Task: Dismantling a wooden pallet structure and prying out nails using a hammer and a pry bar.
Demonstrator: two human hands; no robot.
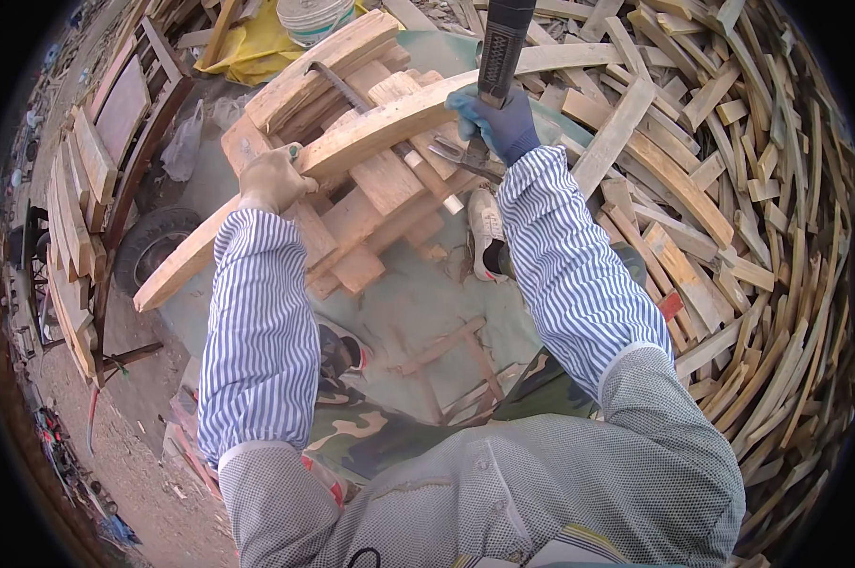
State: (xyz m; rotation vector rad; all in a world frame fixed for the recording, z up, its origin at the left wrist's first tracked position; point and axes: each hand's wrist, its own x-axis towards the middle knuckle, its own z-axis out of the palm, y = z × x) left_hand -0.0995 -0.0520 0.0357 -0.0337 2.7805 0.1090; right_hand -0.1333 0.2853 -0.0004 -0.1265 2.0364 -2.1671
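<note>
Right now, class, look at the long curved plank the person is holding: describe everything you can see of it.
The plank is a long, pale strip of bare wood, bowed in a gentle arc, with rough edges. It lies slantwise across a stack of wood blocks, its lower end jutting out past the stack toward the ground and its upper end running over the heap of offcuts. The left hand, in a tan glove, grips its edge near the middle. The right hand, in a blue glove, holds a dark tool upright against it.
</note>
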